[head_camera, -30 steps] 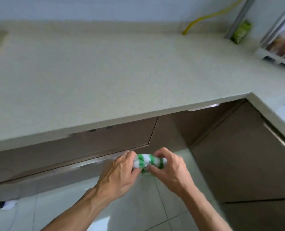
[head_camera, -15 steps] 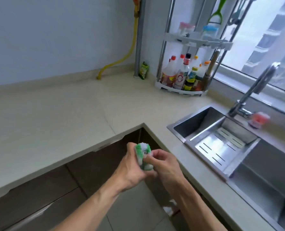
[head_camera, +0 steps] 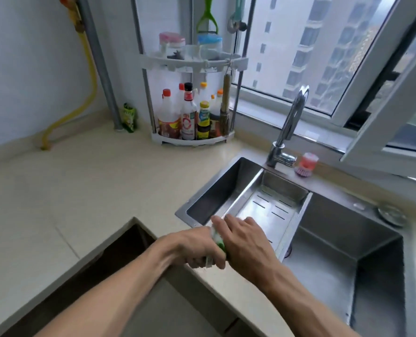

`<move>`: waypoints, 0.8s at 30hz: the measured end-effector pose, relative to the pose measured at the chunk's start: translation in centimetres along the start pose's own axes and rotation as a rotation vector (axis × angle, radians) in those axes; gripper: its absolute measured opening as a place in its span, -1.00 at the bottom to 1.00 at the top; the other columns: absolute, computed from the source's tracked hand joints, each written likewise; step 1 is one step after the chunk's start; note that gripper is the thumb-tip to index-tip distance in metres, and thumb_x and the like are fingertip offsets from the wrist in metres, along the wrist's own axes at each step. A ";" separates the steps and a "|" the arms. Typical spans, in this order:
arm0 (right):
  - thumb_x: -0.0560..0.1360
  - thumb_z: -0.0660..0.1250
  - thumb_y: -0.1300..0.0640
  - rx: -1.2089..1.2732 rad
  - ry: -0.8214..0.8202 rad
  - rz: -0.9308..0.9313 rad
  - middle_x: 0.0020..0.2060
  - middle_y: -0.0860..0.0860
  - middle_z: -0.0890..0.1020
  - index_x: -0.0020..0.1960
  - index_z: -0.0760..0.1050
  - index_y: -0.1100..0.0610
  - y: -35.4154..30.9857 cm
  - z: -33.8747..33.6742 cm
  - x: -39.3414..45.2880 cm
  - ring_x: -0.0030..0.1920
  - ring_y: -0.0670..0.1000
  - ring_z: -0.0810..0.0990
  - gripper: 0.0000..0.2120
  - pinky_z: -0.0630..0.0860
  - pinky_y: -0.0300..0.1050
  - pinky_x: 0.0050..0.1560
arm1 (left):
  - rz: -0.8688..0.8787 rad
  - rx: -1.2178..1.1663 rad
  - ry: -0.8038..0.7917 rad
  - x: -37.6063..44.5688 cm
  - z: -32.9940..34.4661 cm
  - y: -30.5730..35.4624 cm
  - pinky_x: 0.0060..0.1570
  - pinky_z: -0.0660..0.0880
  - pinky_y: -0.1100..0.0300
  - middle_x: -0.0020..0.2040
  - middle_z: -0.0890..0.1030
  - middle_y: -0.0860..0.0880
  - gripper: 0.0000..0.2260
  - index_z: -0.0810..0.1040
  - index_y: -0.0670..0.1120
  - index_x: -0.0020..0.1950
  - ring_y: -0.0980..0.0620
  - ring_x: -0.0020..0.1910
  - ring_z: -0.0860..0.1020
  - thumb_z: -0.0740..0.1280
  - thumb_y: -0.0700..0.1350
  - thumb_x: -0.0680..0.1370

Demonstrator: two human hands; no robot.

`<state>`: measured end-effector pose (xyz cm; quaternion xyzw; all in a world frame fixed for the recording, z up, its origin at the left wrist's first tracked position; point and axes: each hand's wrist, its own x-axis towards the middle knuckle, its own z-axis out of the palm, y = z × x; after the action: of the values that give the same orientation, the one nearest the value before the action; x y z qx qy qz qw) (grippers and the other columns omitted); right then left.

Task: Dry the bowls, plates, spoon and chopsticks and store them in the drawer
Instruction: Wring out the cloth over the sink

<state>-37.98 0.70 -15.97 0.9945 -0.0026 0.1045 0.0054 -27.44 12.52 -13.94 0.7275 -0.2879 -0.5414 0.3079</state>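
Observation:
A rolled green and white cloth (head_camera: 218,242) is squeezed between both hands, mostly hidden by them. My left hand (head_camera: 192,249) grips its lower end, fingers curled under it. My right hand (head_camera: 244,239) wraps over its upper part. Both hands hover over the counter edge beside the left corner of the steel sink (head_camera: 328,242). No bowls, plates, spoon or chopsticks are in view. The brown cabinet front (head_camera: 119,259) below the counter shows no open drawer.
A slotted steel drain tray (head_camera: 270,210) sits in the sink. A tap (head_camera: 289,127) and a red dish brush (head_camera: 306,164) stand behind it. A corner rack of bottles (head_camera: 192,113) stands at the back. The beige counter (head_camera: 80,190) stretches left.
The view has swung from the cabinets and floor up and right to the sink. Both hands have carried the cloth up and right to the sink's corner, still wringing it.

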 end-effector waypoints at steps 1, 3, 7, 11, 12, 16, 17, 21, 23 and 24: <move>0.13 0.62 0.12 -0.057 -0.029 0.040 -0.34 0.03 0.56 -0.05 0.53 0.14 0.9 -0.1 1.1 -0.48 0.04 0.52 -0.54 0.38 -0.13 -0.44 | -0.005 0.078 0.028 1.6 -0.5 0.7 -0.49 0.23 0.23 -0.45 0.43 -0.02 -0.81 0.41 -0.09 -0.32 0.06 -0.51 0.32 0.40 -0.28 0.32; 0.06 0.58 0.20 -0.128 -0.151 0.132 -0.49 0.02 0.50 -0.31 0.43 0.11 2.5 -0.8 3.1 -0.59 0.09 0.46 -0.64 0.17 -0.16 -0.46 | 0.036 0.254 0.130 4.2 -0.9 2.0 -0.41 0.34 0.17 -0.40 0.52 -0.03 -0.86 0.46 -0.08 -0.35 -0.02 -0.41 0.46 0.40 -0.24 0.29; 0.44 0.26 0.28 -0.007 -0.335 0.417 -0.10 0.09 0.66 -0.16 0.34 0.06 5.5 -1.3 6.5 -0.08 0.21 0.63 -0.85 0.30 -0.08 -0.23 | 0.217 0.748 0.506 8.8 -1.9 4.0 -0.25 0.46 0.06 -0.09 0.65 -0.09 -0.82 0.48 -0.07 0.02 -0.15 -0.14 0.61 0.32 -0.22 0.44; 0.45 0.28 0.22 0.196 -0.353 0.695 -0.05 0.11 0.64 -0.11 0.44 0.08 8.1 -0.3 8.6 0.00 0.20 0.61 -0.94 0.39 -0.10 -0.20 | 0.618 1.047 0.746 12.9 -3.5 4.4 -0.56 0.36 0.15 -0.39 0.57 -0.13 -0.81 0.45 -0.14 -0.19 -0.16 -0.48 0.59 0.35 -0.37 0.30; 0.45 0.29 0.22 0.234 -0.389 0.737 -0.08 0.11 0.62 -0.14 0.40 0.09 8.9 0.2 9.0 -0.03 0.20 0.60 -0.93 0.39 -0.10 -0.21 | 0.629 1.071 0.769 13.7 -3.8 4.6 -0.60 0.33 0.19 -0.44 0.54 -0.12 -0.81 0.44 -0.13 -0.23 -0.14 -0.54 0.56 0.34 -0.37 0.26; 0.38 0.28 0.26 0.364 -0.406 0.750 -0.19 0.08 0.55 -0.10 0.40 0.07 12.2 2.7 9.1 -0.11 0.19 0.54 -0.85 0.33 -0.10 -0.36 | 0.236 0.986 0.573 15.8 -3.5 6.6 -0.24 0.39 0.12 -0.11 0.64 -0.11 -0.88 0.47 -0.06 -0.04 -0.19 -0.10 0.65 0.28 -0.19 0.43; 0.39 0.28 0.27 0.403 -0.353 0.721 -0.09 0.10 0.59 0.04 0.43 0.06 12.8 3.2 8.6 -0.04 0.20 0.56 -0.74 0.39 -0.06 -0.29 | 0.123 0.882 0.534 16.5 -3.8 6.9 -0.21 0.41 0.13 -0.11 0.64 -0.09 -0.91 0.47 -0.04 -0.08 -0.17 -0.09 0.63 0.31 -0.16 0.43; 0.44 0.35 0.35 0.328 -0.144 0.354 0.31 0.20 0.44 0.58 -0.03 -0.09 14.2 5.7 5.8 0.02 0.20 0.56 -0.11 0.56 0.05 -0.02 | -0.099 0.166 0.086 18.6 -5.8 7.4 -0.45 0.27 0.21 -0.40 0.42 0.00 -0.80 0.44 -0.06 -0.27 0.06 -0.46 0.36 0.40 -0.27 0.45; 0.41 0.41 0.37 0.152 0.041 0.203 0.37 0.35 0.41 0.56 0.12 0.01 15.2 7.0 4.9 0.00 0.25 0.58 -0.16 0.59 0.08 -0.09 | -0.111 0.033 -0.189 18.5 -6.0 8.1 -0.51 0.10 0.23 -0.47 0.27 0.01 -0.68 0.42 -0.03 -0.38 0.10 -0.52 0.18 0.36 -0.35 0.48; 0.41 0.43 0.36 0.107 0.150 0.160 0.32 0.37 0.46 0.52 0.23 0.08 15.9 7.5 4.8 -0.04 0.24 0.59 -0.25 0.59 0.07 -0.15 | -0.116 0.036 -0.270 18.5 -5.7 8.5 -0.51 0.08 0.25 -0.49 0.25 0.01 -0.62 0.43 -0.01 -0.45 0.11 -0.52 0.16 0.35 -0.37 0.48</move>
<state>-31.86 -15.27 -22.13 0.9794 -0.0761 0.1785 -0.0559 -18.02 -6.12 -17.51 0.6689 -0.2937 -0.6458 0.2217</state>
